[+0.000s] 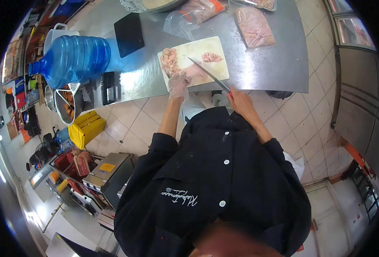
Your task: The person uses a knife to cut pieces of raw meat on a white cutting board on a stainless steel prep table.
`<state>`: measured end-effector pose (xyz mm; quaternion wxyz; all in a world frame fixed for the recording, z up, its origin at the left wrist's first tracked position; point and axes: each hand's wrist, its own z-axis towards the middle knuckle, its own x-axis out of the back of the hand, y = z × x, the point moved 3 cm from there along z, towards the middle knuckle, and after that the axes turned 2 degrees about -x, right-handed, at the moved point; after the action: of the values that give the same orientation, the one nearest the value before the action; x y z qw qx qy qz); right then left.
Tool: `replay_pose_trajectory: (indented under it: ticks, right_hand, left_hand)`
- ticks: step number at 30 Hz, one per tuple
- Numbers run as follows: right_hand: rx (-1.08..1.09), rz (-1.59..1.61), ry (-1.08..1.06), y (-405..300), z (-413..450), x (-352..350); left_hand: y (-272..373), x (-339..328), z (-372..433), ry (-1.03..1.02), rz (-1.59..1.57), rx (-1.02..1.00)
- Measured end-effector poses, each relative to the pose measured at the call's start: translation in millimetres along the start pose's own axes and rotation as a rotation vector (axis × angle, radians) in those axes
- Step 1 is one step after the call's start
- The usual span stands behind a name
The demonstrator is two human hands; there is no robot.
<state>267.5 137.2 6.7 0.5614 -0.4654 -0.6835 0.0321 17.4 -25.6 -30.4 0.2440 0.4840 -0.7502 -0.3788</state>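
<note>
My left hand (177, 86), in a clear plastic glove, rests on raw meat (192, 74) at the near left part of a white cutting board (221, 48). Bare, my right hand (240, 100) grips a long knife (213, 78) by its handle at the near edge of the table. The blade slants up and left over the board, its tip near the middle. Chopped meat (169, 58) is heaped along the board's left side, and a smaller pile (211, 57) lies at the right. Whether the blade touches the meat is hard to tell.
Bagged meat (254, 27) lies on the steel table (282, 64) beyond the board, near another plastic bag (192, 16) and a foil-lined container (151, 4). To the left are a black slab (129, 34), a black case (108, 88), a blue water jug (77, 59) and a metal strainer (66, 106).
</note>
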Motion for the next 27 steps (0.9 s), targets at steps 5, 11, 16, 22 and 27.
replay_pose_trajectory:
  ticks: [5, 11, 16, 22, 27]
  right_hand:
    - [-0.03, -0.021, 0.022, 5.1, -1.0, -1.7]
    - [-0.045, -0.008, 0.016, 0.6, -2.2, -0.4]
    - [-0.055, -0.004, 0.028, 2.9, -2.3, 0.2]
    - [-0.024, 0.011, 0.05, -1.2, -9.7, 6.9]
    - [-0.005, -0.083, -0.038, -10.4, -6.5, 4.3]
  left_hand:
    - [-7.0, 9.1, -15.0, 0.036, -0.146, -0.07]
    - [-12.7, 18.0, -12.2, 0.085, -0.067, -0.176]
    - [-13.3, 33.6, -7.8, 0.142, 0.178, -0.064]
    - [16.5, 43.1, -30.0, 0.183, 1.043, -0.317]
    - [47.6, 0.6, -37.2, 0.04, 1.069, -0.824]
